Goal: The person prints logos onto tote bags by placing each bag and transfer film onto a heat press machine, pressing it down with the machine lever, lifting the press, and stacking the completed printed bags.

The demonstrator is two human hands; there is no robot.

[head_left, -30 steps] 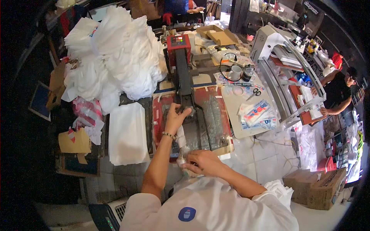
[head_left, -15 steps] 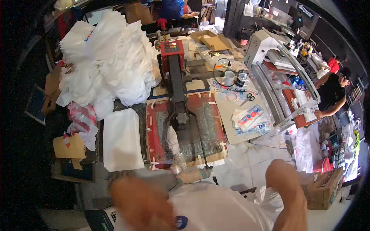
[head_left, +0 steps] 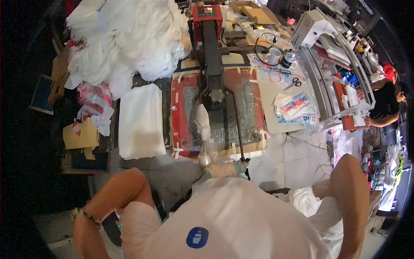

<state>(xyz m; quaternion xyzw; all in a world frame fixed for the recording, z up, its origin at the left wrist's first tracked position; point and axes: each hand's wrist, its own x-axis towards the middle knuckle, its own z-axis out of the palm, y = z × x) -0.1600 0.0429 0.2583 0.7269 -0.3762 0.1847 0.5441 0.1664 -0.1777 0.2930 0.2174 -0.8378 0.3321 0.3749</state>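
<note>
Head view: left hand cut off by frame, right hand out of view; I can't tell either grip. White sheets stacked beside press, likely for easy reach.

A crowded tabletop carries a billowing heap of white sheets at left, with a flat stack of white sheets squared up just in front. At centre stands a red-and-black press, its broad, taped red base filling the space between the stack and a beige panel. On the panel rest black-handled scissors and overlapping printed sheets, while a white mug stands near its far end. Cardboard packaging sits open toward the back. Below, a thin cable trails across the pale tiled floor.
</note>
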